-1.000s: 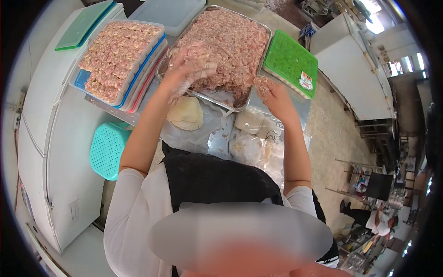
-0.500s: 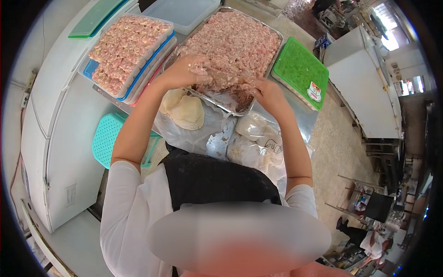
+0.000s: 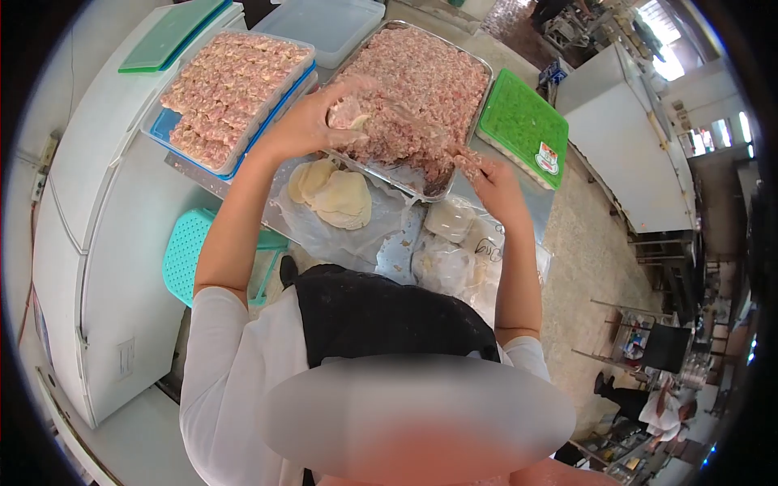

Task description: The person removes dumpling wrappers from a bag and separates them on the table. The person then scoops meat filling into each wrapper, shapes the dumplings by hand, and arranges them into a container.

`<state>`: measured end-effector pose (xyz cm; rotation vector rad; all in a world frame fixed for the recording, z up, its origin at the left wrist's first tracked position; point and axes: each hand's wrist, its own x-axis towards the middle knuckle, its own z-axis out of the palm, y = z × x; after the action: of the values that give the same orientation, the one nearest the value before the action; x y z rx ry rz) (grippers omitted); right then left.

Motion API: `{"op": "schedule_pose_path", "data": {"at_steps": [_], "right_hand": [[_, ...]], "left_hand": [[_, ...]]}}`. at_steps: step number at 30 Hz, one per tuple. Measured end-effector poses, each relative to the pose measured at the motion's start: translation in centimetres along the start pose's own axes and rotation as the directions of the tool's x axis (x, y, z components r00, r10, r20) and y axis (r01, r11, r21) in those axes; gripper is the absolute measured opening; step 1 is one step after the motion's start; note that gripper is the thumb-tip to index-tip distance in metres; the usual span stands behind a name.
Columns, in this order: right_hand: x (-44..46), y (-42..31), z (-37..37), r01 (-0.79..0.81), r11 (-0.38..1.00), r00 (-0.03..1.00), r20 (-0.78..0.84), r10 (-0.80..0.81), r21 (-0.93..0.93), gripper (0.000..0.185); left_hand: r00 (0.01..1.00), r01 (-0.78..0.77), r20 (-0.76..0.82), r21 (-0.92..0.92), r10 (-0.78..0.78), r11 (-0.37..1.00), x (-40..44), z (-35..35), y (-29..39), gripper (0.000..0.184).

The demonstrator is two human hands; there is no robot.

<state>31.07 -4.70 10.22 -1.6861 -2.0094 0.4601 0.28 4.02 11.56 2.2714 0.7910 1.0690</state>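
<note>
Tray [image 3: 487, 91]: shiny metal rim. Minced filling [image 3: 417, 69]: moist, coarse. Lid [image 3: 519, 121]: green plastic, glossy. Stool [image 3: 188, 247]: turquoise plastic, perforated.

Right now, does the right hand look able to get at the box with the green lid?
Probably yes: the right hand is close to the green-lidded box, and nothing visible stands between them.

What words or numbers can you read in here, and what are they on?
Handwriting on the clear plastic bag: too crinkled and blurred to read.
Sticker on the green lid: too small.
Label on the white freezer: too small.
So I can't read any for sure.
</note>
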Motion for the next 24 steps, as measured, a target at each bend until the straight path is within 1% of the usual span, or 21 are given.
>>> {"op": "schedule_pose_path", "data": {"at_steps": [1, 2, 3, 4, 5, 6, 7, 8, 9, 10, 12, 13, 15, 16, 17, 18, 19, 20, 21, 22, 24], "right_hand": [[-0.3, -2.1, 0.5, 0.15, 0.974, 0.989, -0.037, -0.146, 0.168, 0.016], [-0.5, -3.5, 0.9, 0.297, 0.899, 0.955, -0.098, -0.281, 0.322, 0.017], [-0.2, -3.9, 1.3, 0.292, 0.903, 0.956, -0.1, -0.275, 0.314, 0.017], [0.3, -4.1, 1.8, 0.232, 0.953, 0.969, 0.043, -0.244, 0.197, 0.019], [0.7, -4.5, 2.1, 0.184, 0.98, 0.964, 0.18, -0.194, 0.069, 0.025], [0.6, -6.1, 1.3, 0.186, 0.981, 0.965, 0.178, -0.194, 0.061, 0.025], [0.4, -8.1, 0.0, 0.177, 0.977, 0.981, 0.105, -0.165, -0.116, 0.025], [0.4, -9.9, -0.5, 0.152, 0.946, 0.988, 0.025, -0.151, -0.286, 0.026], [0.3, -11.2, 0.3, 0.157, 0.945, 0.987, 0.025, -0.156, -0.288, 0.026], [0.2, -12.8, 1.5, 0.179, 0.94, 0.983, 0.008, -0.185, -0.29, 0.026], [0.5, -15.0, 2.6, 0.196, 0.935, 0.978, -0.014, -0.21, -0.294, 0.026], [1.0, -15.5, 2.3, 0.218, 0.926, 0.973, -0.001, -0.23, -0.306, 0.024], [2.1, -17.7, 2.4, 0.258, 0.911, 0.964, 0.019, -0.266, -0.321, 0.022], [2.1, -19.1, 2.7, 0.285, 0.929, 0.954, -0.022, -0.299, -0.237, 0.023], [2.3, -20.4, 3.2, 0.311, 0.938, 0.944, -0.064, -0.323, -0.152, 0.024], [2.7, -21.4, 4.3, 0.315, 0.937, 0.943, -0.061, -0.327, -0.152, 0.024], [3.1, -22.2, 6.1, 0.29, 0.943, 0.957, 0.034, -0.288, -0.164, 0.025], [3.4, -22.7, 7.8, 0.265, 0.948, 0.961, 0.129, -0.245, -0.176, 0.026], [3.9, -22.3, 8.9, 0.276, 0.942, 0.959, 0.12, -0.256, -0.193, 0.027], [4.1, -22.6, 9.4, 0.285, 0.939, 0.956, 0.126, -0.264, -0.192, 0.027], [4.3, -23.4, 10.1, 0.266, 0.964, 0.964, -0.023, -0.266, 0.001, 0.028]], "left_hand": [[1.0, -0.006, 0.001, -0.007, 0.006, 1.0, -0.2, -0.4, 0.2, 0.048], [0.987, 0.06, 0.153, -0.062, -0.049, 0.996, -0.2, -1.0, 0.7, 0.046], [0.948, 0.132, 0.305, -0.106, -0.094, 0.986, -0.4, -1.5, 1.0, 0.043], [0.947, 0.125, 0.31, -0.115, -0.084, 0.986, -0.8, -1.7, 0.2, 0.043], [0.953, 0.114, 0.286, -0.038, -0.098, 0.993, -1.5, -1.6, -1.3, 0.041], [0.96, 0.106, 0.255, 0.042, -0.113, 0.993, -1.8, -2.1, -1.8, 0.039], [0.962, 0.102, 0.249, 0.042, -0.109, 0.994, -2.3, -2.8, -2.1, 0.039], [0.952, 0.201, 0.237, 0.002, -0.196, 0.98, -2.7, -3.7, -2.0, 0.041], [0.931, 0.299, 0.23, -0.041, -0.283, 0.953, -3.2, -4.7, -1.9, 0.043], [0.932, 0.298, 0.229, -0.04, -0.281, 0.954, -3.5, -5.8, -2.2, 0.043], [0.961, 0.142, 0.234, 0.027, -0.145, 0.989, -4.0, -8.0, -2.7, 0.053], [0.963, 0.139, 0.229, 0.027, -0.141, 0.99, -4.7, -9.0, -3.1, 0.053], [0.936, 0.3, 0.189, 0.02, -0.298, 0.954, -6.4, -11.3, -3.8, 0.056], [0.937, 0.3, 0.182, 0.022, -0.299, 0.954, -6.9, -12.6, -4.1, 0.056], [0.941, 0.281, 0.21, -0.052, -0.265, 0.958, -7.3, -13.9, -3.9, 0.056], [0.945, 0.263, 0.235, -0.128, -0.228, 0.956, -7.7, -15.0, -3.9, 0.056], [0.945, 0.266, 0.232, -0.128, -0.232, 0.955, -8.3, -15.8, -4.4, 0.056], [0.928, 0.307, 0.254, -0.099, -0.274, 0.947, -8.8, -16.6, -5.0, 0.054], [0.91, 0.345, 0.27, -0.068, -0.316, 0.936, -9.2, -17.4, -5.8, 0.053], [0.91, 0.349, 0.262, -0.068, -0.321, 0.935, -9.8, -18.3, -7.0, 0.053], [0.976, 0.146, 0.171, -0.056, -0.135, 0.988, -11.2, -20.8, -10.0, 0.05]]}}
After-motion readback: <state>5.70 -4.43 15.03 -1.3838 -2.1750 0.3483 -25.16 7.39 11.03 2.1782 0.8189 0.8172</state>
